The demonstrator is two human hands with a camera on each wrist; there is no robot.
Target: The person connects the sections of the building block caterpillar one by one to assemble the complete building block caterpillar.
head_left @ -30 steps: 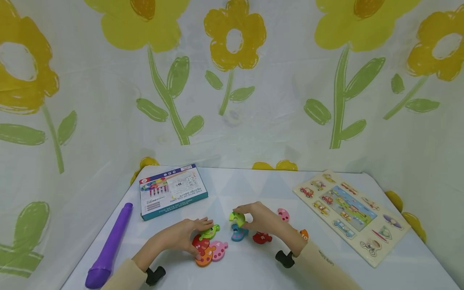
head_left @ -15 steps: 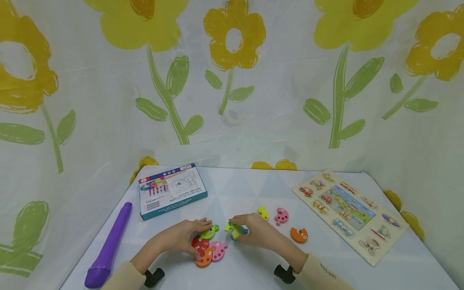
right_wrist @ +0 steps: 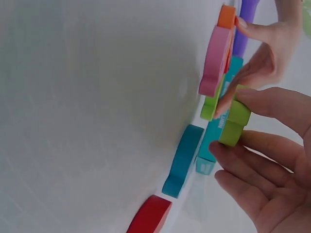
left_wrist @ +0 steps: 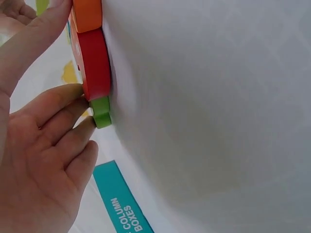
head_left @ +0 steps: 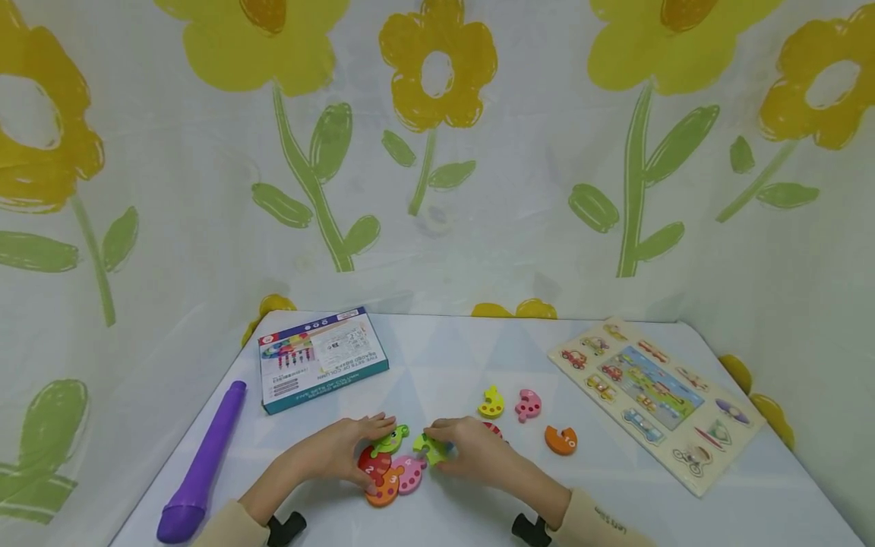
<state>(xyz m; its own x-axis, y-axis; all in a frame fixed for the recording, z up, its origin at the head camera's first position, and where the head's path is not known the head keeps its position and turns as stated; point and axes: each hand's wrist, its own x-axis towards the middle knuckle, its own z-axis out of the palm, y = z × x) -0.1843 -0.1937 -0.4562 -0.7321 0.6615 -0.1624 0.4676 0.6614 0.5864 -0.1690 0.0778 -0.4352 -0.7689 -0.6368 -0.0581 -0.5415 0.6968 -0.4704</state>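
My left hand (head_left: 331, 456) holds a cluster of joined puzzle pieces on the table, thumb at the orange piece (head_left: 383, 490) and fingertips along the red piece (left_wrist: 95, 63) and the green piece with a face (head_left: 392, 439). A pink dotted piece (head_left: 410, 472) sits at the cluster's right side. Just right of it, my right hand (head_left: 475, 452) pinches a light green puzzle piece (head_left: 431, 450) between thumb and fingers, raised off the table in the right wrist view. A blue piece (right_wrist: 184, 160) lies below that hand, hidden in the head view. Another red piece (head_left: 494, 430) shows partly behind the hand.
Yellow (head_left: 491, 403), pink (head_left: 529, 406) and orange (head_left: 561, 441) pieces lie loose to the right. A wooden vehicle puzzle board (head_left: 659, 403) is at the far right. On the left are a flat box (head_left: 324, 361) and a purple microphone-shaped object (head_left: 205, 463).
My right hand has carried the light green piece left and nearer, beside the cluster, uncovering the yellow, pink and orange loose pieces. The left hand stays on the cluster.
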